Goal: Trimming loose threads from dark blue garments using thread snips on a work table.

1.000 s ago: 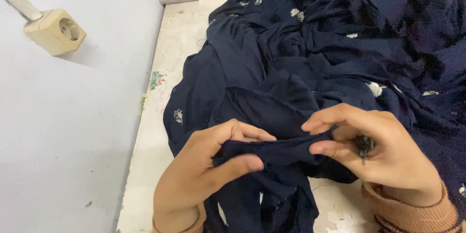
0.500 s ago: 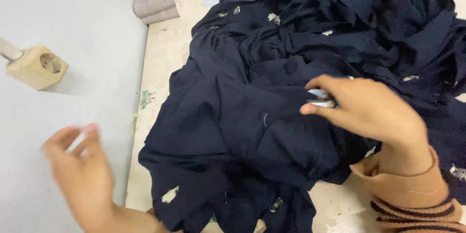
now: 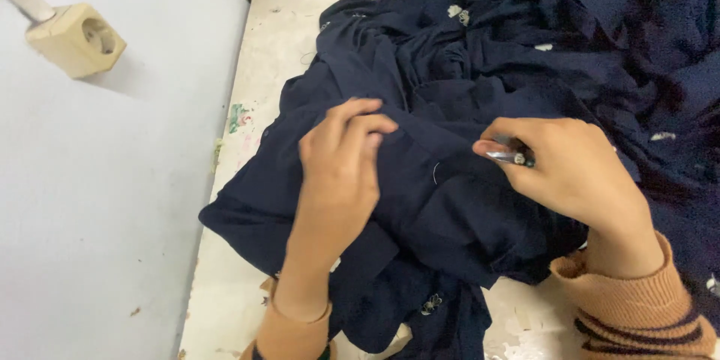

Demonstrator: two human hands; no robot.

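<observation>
On the table [image 3: 270,67], the left hand [image 3: 341,161] presses curled fingers into dark cloth [image 3: 450,202]; at 3 o'clock, the right hand [image 3: 577,172] pinches a small tool [image 3: 510,156].

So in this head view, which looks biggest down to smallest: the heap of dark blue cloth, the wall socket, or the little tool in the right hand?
1. Heap of dark blue cloth, by far the largest.
2. Wall socket.
3. Small tool, mostly hidden in the right hand, so only its visible part is ranked.
</observation>
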